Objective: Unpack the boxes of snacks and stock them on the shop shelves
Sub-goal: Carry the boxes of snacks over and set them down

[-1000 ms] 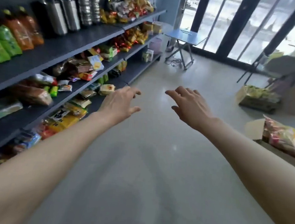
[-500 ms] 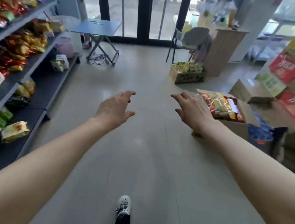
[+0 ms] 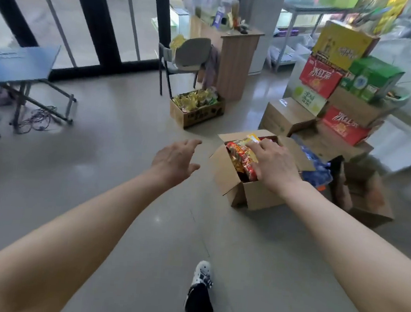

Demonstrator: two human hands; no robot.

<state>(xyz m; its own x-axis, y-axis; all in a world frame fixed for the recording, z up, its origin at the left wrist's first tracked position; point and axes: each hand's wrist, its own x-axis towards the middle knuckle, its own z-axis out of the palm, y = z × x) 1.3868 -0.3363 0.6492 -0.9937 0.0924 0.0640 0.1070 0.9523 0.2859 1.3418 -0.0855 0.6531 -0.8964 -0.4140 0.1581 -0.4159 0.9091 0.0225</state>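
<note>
An open cardboard box stands on the floor right of centre, filled with red and yellow snack packets. My right hand is stretched out over the box with relaxed fingers and holds nothing; whether it touches the packets I cannot tell. My left hand hovers open above the floor, just left of the box. A second open box of yellow and green snacks sits farther back by a chair. The shop shelves are out of view.
Stacked cartons in red, green and yellow rise at the right, with torn empty boxes beside them. A grey chair, a wooden counter and a blue folding table with cables stand farther back. My shoe is below.
The view has swung right, away from the shelves and toward the boxes. Both empty hands now reach at the open snack box, which is much closer.
</note>
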